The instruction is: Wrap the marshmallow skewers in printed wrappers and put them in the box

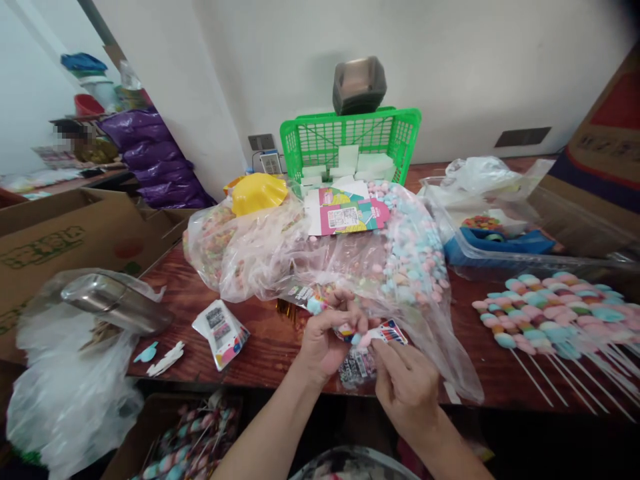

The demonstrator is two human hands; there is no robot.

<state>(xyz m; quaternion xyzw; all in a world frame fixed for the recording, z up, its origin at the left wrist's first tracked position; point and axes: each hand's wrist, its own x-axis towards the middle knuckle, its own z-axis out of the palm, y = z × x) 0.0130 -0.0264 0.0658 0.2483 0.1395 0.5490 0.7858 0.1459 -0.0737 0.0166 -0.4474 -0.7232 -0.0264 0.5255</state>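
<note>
I've L hand [327,340] curled round marshmallows [367,340], R hand [407,380] pinching them too, prob. for steadiness, by front edge of table [280,347]; clear bag [410,247] just beyond, prob. for quick reach.

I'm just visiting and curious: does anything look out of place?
The steel flask seems tipped over beside crumpled plastic, and the dark trays look precariously perched at the green basket's back rim.
</note>
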